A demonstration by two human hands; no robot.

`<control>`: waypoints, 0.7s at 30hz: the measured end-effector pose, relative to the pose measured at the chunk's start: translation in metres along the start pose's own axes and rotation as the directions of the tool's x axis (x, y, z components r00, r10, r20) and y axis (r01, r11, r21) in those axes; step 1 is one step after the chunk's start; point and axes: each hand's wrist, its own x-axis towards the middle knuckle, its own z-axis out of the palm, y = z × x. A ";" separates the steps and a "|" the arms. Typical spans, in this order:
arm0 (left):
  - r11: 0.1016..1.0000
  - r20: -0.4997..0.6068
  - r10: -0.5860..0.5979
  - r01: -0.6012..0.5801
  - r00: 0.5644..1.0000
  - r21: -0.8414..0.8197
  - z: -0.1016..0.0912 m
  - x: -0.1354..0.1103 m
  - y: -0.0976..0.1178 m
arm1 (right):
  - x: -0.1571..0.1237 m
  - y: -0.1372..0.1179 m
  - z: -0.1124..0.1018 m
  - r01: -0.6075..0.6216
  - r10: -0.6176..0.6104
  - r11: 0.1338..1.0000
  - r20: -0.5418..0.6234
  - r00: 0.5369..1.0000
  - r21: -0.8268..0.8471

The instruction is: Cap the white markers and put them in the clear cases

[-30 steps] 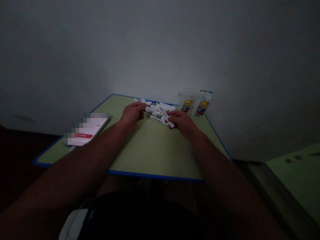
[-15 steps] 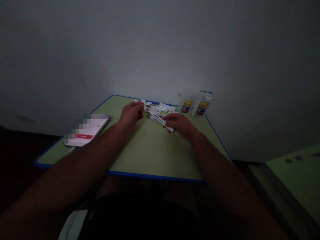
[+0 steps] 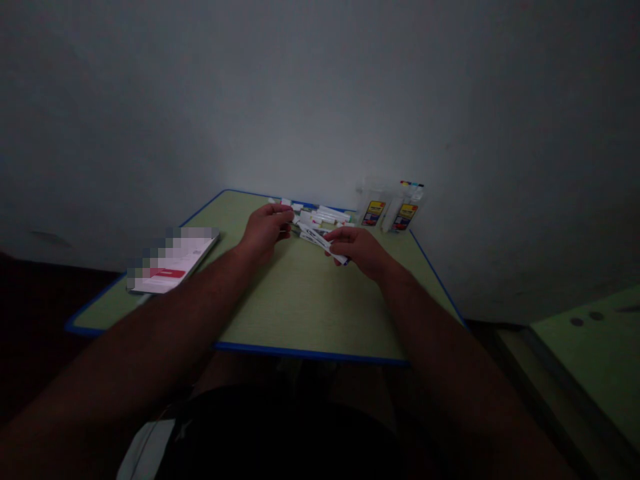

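Head view: the right hand (image 3: 363,250) has its grip closed around white markers (image 3: 324,243), just in front of the marker pile (image 3: 323,215) (far end of the table (image 3: 300,300)). The left hand (image 3: 263,230) is curled at the pile; I cannot tell its grip.

A pale green table (image 3: 300,300), edged in bright blue, stood against a grey-white wall (image 3: 320,87). The white markers (image 3: 327,215) bore black lettering and small coloured tips. Two clear packs (image 3: 374,212) carried yellow, red and dark labels, one topped by a row of multicoloured caps. A phone (image 3: 170,263) showed a white screen with a red band. A second green surface (image 3: 595,347) had dark spots.
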 end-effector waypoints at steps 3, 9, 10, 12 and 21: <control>1.000 0.015 0.004 -0.004 1.000 0.007 0.001 -0.001 0.001 | 0.000 0.000 0.000 0.003 -0.003 1.000 -0.001 1.000 0.001; 1.000 0.044 0.020 -0.021 0.999 0.018 0.002 -0.002 -0.001 | 0.003 0.002 -0.001 0.014 -0.014 1.000 -0.021 1.000 0.001; 1.000 0.049 0.022 -0.023 0.999 0.018 0.002 -0.001 -0.001 | 0.003 0.003 -0.002 0.017 -0.017 1.000 -0.024 1.000 -0.002; 1.000 0.058 0.022 -0.023 0.998 0.019 0.001 -0.001 -0.002 | 0.003 0.003 -0.002 0.025 -0.025 1.000 -0.034 0.999 -0.006; 0.998 0.096 0.053 -0.055 0.994 0.020 0.001 -0.001 -0.003 | 0.005 0.005 -0.006 0.047 -0.053 0.998 -0.136 0.989 -0.046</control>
